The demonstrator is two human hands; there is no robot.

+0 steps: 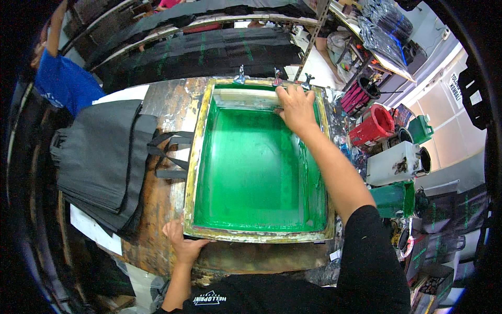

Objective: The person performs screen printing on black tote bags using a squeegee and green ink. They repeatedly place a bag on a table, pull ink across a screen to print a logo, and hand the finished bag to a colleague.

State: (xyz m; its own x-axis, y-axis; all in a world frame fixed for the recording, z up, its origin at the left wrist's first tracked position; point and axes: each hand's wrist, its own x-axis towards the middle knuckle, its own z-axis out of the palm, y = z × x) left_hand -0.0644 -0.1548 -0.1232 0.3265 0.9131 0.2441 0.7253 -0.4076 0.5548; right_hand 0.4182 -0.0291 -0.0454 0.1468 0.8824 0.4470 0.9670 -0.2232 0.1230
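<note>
A wooden-framed printing screen (191,172) lies on a stained table, its mesh coated with wet green ink (246,167). Inside its far end, a wide squeegee with a pale wooden handle (243,97) spans most of the width. My right hand (297,107) grips this squeegee near its right end, fingers over the top. My left hand (183,242) is at the near left corner of the frame, thumb stretched along the near edge and fingers apart beside the corner. Left of the screen is a stack of black fabric bags (99,162); dark handle straps (172,154) reach toward the frame.
Metal clamps (240,75) stand behind the screen's far edge. To the right are a red ink bucket (372,125), a white container (392,163) and a green-stained container (391,200). Racks with black sheets (209,55) stand behind. A person in a blue shirt (68,81) is at far left.
</note>
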